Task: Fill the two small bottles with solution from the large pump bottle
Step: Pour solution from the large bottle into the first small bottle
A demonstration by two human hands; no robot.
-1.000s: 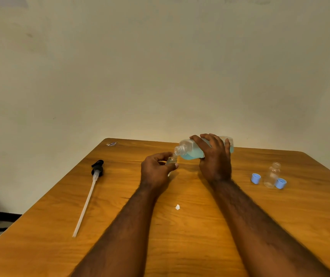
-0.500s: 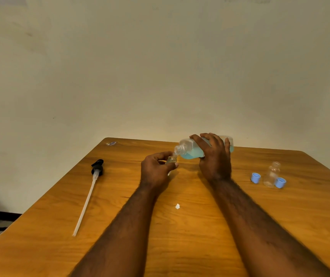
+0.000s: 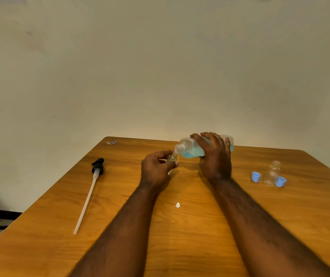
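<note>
My right hand (image 3: 215,156) grips the large clear bottle (image 3: 190,149), which holds blue solution and lies tilted on its side with its open threaded neck pointing left. My left hand (image 3: 156,166) pinches a small clear bottle (image 3: 171,158) upright, its mouth right under the large bottle's neck. A second small clear bottle (image 3: 272,173) stands uncapped at the right, between two blue caps (image 3: 256,176) (image 3: 280,181). The black pump head with its long white tube (image 3: 89,193) lies on the table at the left.
The wooden table (image 3: 180,236) meets a plain wall at its far edge. A small white scrap (image 3: 177,205) lies between my forearms. A small wrapper (image 3: 111,142) sits at the far left corner.
</note>
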